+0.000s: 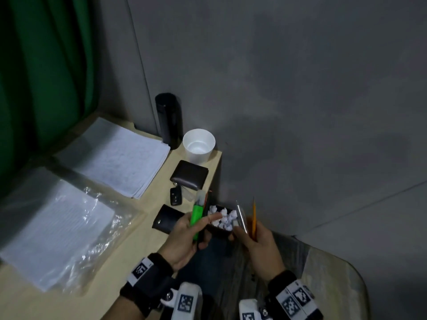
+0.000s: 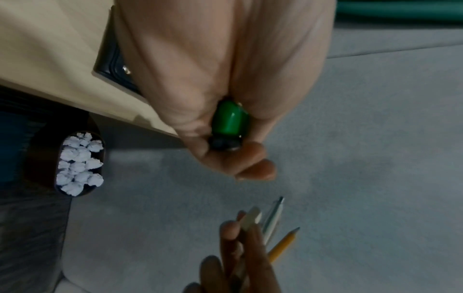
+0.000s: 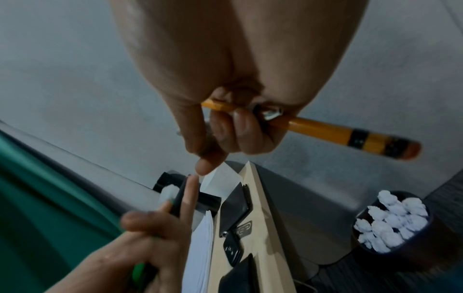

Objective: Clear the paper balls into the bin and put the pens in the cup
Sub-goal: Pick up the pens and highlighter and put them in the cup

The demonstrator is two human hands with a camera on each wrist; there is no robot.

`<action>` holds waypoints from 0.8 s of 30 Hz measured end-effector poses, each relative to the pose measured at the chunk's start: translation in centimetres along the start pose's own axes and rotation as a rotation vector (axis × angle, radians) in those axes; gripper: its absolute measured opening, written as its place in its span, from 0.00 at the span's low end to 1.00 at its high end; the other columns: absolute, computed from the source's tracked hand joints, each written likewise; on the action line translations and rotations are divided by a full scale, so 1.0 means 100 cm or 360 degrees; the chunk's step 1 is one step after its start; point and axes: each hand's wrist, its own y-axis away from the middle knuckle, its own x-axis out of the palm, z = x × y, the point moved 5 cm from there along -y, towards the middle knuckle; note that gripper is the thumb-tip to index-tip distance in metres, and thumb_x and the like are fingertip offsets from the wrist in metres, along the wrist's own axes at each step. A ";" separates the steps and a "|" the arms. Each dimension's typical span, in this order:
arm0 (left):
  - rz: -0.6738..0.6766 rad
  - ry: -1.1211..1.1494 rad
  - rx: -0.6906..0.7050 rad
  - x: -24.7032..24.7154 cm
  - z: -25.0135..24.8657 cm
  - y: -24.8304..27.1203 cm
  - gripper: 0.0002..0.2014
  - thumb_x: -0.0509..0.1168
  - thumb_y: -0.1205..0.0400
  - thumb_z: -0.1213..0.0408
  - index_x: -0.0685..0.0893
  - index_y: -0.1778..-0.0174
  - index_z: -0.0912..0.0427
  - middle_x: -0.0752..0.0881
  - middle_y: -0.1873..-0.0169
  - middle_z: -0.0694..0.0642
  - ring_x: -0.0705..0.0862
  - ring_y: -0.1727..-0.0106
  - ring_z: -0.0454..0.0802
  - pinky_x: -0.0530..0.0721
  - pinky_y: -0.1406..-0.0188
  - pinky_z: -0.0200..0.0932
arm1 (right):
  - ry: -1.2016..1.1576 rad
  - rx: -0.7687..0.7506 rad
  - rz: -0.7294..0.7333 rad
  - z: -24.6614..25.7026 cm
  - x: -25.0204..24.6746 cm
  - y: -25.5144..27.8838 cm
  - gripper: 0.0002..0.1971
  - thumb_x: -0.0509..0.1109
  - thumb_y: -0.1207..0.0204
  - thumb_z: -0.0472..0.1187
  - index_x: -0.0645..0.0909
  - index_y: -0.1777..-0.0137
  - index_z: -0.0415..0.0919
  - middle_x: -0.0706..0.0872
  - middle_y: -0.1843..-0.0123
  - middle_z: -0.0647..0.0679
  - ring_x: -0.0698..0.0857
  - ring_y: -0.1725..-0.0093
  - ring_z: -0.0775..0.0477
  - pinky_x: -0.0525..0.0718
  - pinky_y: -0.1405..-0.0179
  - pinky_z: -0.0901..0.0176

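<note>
My left hand [image 1: 191, 234] grips a green highlighter [image 1: 196, 218] together with a dark pen; the highlighter's butt end [image 2: 229, 121] shows in the left wrist view. My right hand [image 1: 256, 241] holds a yellow pencil [image 1: 254, 218] and a silver pen [image 1: 241, 218]; the pencil [image 3: 325, 130] crosses under its curled fingers. Both hands hover beyond the table's right edge, above a dark bin [image 1: 219, 229] on the floor, filled with white paper balls [image 1: 223, 218]. An empty white cup [image 1: 198, 145] stands at the table's far right corner.
On the wooden table [image 1: 159, 197] lie a black wallet [image 1: 189, 174], a car key [image 1: 175, 196], a black pouch [image 1: 167, 219], paper stacks [image 1: 117, 155] and a plastic-wrapped sheaf [image 1: 60, 229]. A black flask [image 1: 168, 118] stands behind the cup. Grey wall on the right.
</note>
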 end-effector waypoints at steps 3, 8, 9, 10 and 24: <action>-0.0188 -0.0228 0.0049 -0.017 -0.008 -0.019 0.09 0.64 0.18 0.70 0.78 0.45 0.70 0.90 0.54 0.62 0.77 0.78 0.47 0.70 0.82 0.37 | 0.0066 -0.0030 -0.0027 -0.001 -0.002 -0.024 0.03 0.71 0.21 0.37 0.85 0.53 0.38 0.92 0.62 0.43 0.86 0.66 0.58 0.79 0.63 0.71; -0.0583 -0.0646 0.0389 -0.036 -0.078 -0.079 0.05 0.67 0.19 0.68 0.82 0.61 0.60 0.85 0.71 0.58 0.74 0.82 0.42 0.70 0.84 0.36 | -0.0006 0.0031 -0.0133 -0.014 -0.019 -0.049 0.03 0.73 0.24 0.32 0.86 0.52 0.37 0.91 0.64 0.39 0.84 0.72 0.59 0.77 0.72 0.73; -0.0668 -0.0734 0.0475 -0.043 -0.095 -0.096 0.06 0.69 0.20 0.66 0.83 0.63 0.57 0.88 0.68 0.58 0.74 0.82 0.42 0.71 0.82 0.37 | -0.0010 0.0050 -0.0146 -0.016 -0.023 -0.053 0.05 0.73 0.25 0.30 0.86 0.51 0.37 0.92 0.64 0.39 0.85 0.71 0.59 0.79 0.70 0.73; -0.0717 -0.0843 0.0534 -0.047 -0.112 -0.113 0.06 0.70 0.22 0.63 0.84 0.65 0.53 0.90 0.66 0.58 0.76 0.80 0.43 0.72 0.77 0.40 | -0.0009 0.0058 -0.0167 -0.017 -0.027 -0.058 0.07 0.73 0.25 0.28 0.86 0.50 0.37 0.92 0.63 0.39 0.87 0.69 0.58 0.81 0.67 0.72; -0.0737 -0.2333 -0.0077 -0.034 -0.177 -0.256 0.24 0.77 0.31 0.58 0.84 0.45 0.71 0.88 0.46 0.67 0.88 0.44 0.62 0.81 0.57 0.45 | 0.0055 0.0052 -0.0100 -0.007 -0.054 -0.101 0.03 0.72 0.23 0.31 0.85 0.52 0.36 0.92 0.63 0.41 0.89 0.63 0.50 0.85 0.58 0.63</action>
